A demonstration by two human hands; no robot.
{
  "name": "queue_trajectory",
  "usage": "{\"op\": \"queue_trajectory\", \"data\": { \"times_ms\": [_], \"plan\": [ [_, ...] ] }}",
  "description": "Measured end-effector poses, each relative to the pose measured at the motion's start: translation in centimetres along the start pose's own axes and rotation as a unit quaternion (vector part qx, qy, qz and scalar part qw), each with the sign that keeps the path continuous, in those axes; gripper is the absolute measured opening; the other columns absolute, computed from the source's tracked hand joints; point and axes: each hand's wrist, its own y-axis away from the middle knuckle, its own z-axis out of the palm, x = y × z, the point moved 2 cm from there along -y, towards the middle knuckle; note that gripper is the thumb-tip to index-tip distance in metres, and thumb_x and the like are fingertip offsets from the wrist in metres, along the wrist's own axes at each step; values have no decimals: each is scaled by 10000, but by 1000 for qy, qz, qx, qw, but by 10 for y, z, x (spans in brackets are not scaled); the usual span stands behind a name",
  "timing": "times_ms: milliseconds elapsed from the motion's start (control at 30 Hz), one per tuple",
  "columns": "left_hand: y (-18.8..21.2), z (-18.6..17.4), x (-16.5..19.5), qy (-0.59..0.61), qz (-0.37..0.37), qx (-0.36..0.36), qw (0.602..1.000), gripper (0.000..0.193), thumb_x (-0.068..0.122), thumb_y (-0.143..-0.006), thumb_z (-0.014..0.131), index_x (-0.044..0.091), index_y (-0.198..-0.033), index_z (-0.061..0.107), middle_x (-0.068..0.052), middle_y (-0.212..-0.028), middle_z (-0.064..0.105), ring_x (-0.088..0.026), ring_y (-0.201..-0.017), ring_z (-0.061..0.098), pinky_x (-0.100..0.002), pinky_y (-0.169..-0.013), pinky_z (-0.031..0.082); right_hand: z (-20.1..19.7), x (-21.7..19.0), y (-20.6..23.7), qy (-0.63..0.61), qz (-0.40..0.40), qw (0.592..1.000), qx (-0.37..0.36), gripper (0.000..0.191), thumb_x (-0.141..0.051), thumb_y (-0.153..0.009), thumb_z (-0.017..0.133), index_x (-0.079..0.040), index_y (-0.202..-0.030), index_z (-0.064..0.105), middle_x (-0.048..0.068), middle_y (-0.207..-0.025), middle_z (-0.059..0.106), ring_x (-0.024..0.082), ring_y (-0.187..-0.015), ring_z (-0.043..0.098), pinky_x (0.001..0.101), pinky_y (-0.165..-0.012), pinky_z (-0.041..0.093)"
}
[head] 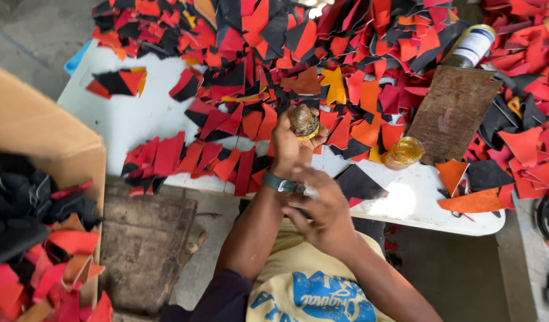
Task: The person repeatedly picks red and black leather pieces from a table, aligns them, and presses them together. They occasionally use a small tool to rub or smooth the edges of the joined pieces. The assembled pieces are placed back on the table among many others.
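Looking down from above, a white table (137, 116) is seen, and most of it is covered with cut scraps of red, orange and black material (346, 53). The left hand (289, 146) is held up over the near edge of the table, and its fingers are curled tight around a small round lump (303, 121), brown and grubby, with a bit of yellow under it. What the lump is cannot be told. A grey watch band (280, 182) is worn on the left wrist. The right hand (322, 209) is held just below the left wrist, close to the body, with its fingers bent in loosely; it cannot be told if anything is pinched in them, because that spot is blurred. A black scrap (358, 182) is lying on the table just beside the right hand. A small glass jar of yellow glue (404, 152) is set near the hands, to the right, next to a worn brown board (453, 110). A tin can with a white label (472, 46) is laid at the far end of that board. A row of red strips (185, 158) is lined up on the left part of the table. A cardboard box (42, 137) full of more scraps is placed on the far left, and a yellow shirt (310, 280) is seen at the bottom.
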Motion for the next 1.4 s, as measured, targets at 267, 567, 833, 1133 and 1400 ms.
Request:
{"op": "queue_trajectory", "data": {
  "times_ms": [267,567,833,1133,1400],
  "plan": [
    [45,42,6,69,-114,-84,988,410,433,-1116,434,74,-1139,632,-56,-899,701,-205,-712,685,-316,-520,493,-36,47,-14,-516,192,831,75,304,-191,-1095,596,55,-1249,686,140,-1540,519,187,-1045,631,384,-960,542],
    [42,19,-11,-51,-20,14,998,269,307,-1085,459,91,-1050,615,-40,-871,670,-168,-670,654,-332,-444,487,-36,27,-35,231,4,973,-14,309,101,-820,634,0,-1112,647,178,-1354,640,344,-1098,711,391,-870,583],
    [35,11,-40,98,9,109,989,322,330,-1084,524,30,-1065,637,-51,-947,716,-181,-885,677,-334,-833,543,-20,34,-19,-8,121,993,9,718,183,-816,630,22,-1502,491,280,-1618,378,391,-1512,368,431,-1180,360],
    [30,62,-5,-7,-20,-127,992,384,370,-1066,461,24,-1108,624,-88,-874,693,-238,-717,733,-405,-707,624,-77,36,78,-103,221,962,126,60,34,-861,802,-2,-910,797,139,-976,779,230,-1035,752,346,-946,609],
    [49,149,-59,-294,-35,-233,926,351,367,-1113,496,28,-1150,580,-110,-894,608,-165,-734,603,-313,-634,517,-147,22,73,-105,15,963,246,420,-93,-876,901,17,-1167,619,119,-1097,668,212,-1023,676,378,-983,593]
  ]
}}
